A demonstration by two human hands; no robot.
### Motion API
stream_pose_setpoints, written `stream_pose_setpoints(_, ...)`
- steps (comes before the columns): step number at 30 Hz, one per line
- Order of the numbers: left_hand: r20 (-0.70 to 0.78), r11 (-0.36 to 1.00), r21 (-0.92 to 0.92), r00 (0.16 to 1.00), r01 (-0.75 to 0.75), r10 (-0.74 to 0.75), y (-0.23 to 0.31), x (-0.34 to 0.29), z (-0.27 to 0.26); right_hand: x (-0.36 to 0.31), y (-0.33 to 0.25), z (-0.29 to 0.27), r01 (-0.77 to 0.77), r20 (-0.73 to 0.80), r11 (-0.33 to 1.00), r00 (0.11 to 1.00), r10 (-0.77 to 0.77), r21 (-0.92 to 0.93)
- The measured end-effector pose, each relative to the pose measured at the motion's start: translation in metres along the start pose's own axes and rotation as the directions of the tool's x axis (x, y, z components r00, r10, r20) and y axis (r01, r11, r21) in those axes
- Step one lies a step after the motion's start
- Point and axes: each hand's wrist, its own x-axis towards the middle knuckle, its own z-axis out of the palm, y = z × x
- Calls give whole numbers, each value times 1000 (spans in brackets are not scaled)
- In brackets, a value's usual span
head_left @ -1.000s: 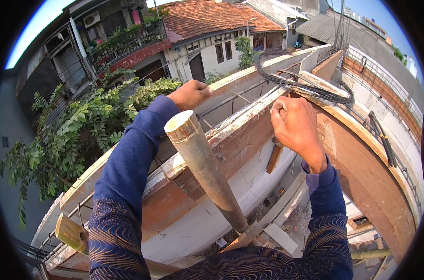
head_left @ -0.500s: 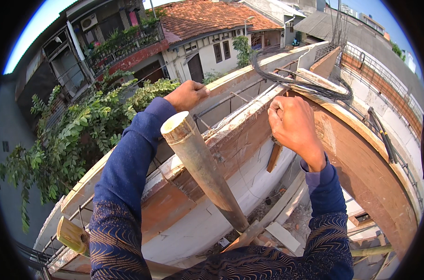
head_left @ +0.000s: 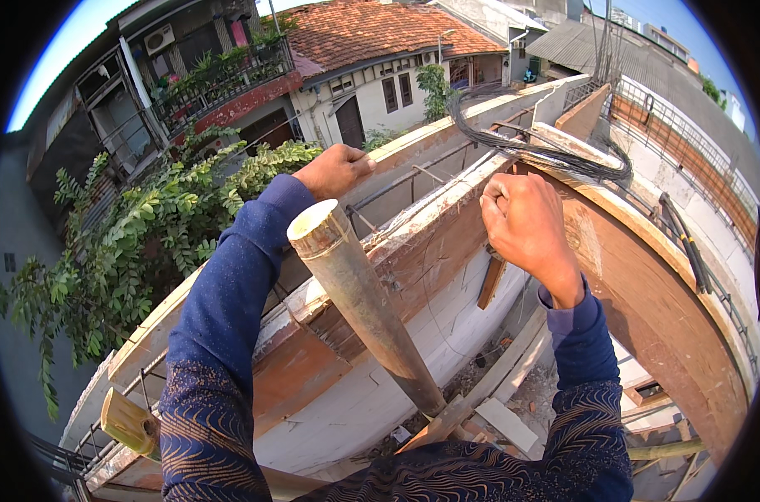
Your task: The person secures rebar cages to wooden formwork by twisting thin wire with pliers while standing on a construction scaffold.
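Pale timber of the outer board (head_left: 473, 119) is overlapped in view by the left hand (head_left: 336, 171), whose grip cannot be told. Near the inner board (head_left: 451, 230), the right hand (head_left: 526, 222) is narrowed to a fist, its inside hidden. Between the 2 forearms (head_left: 225, 309), a tilted bamboo pole (head_left: 367, 309) is seen; beyond, black wire (head_left: 593, 171) is coiled.

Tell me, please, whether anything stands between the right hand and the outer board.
Yes: in this view, the inner board and the steel bars behind it lie between the right hand and the outer board.
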Motion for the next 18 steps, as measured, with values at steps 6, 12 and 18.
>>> stream_pose_setpoints(6,10,1000,-5,1000,-17,17,-2,-1,-1,0,-1,0,9,-7,1000,1000,-9,-7)
stream_pose_setpoints(12,6,1000,-17,1000,-3,3,-2,1,1,0,0,-2,0,0,1000,1000,0,-14)
stream_pose_setpoints(18,12,999,-8,999,-36,36,-5,1,-1,1,0,-1,-1,2,1000,1000,1,1)
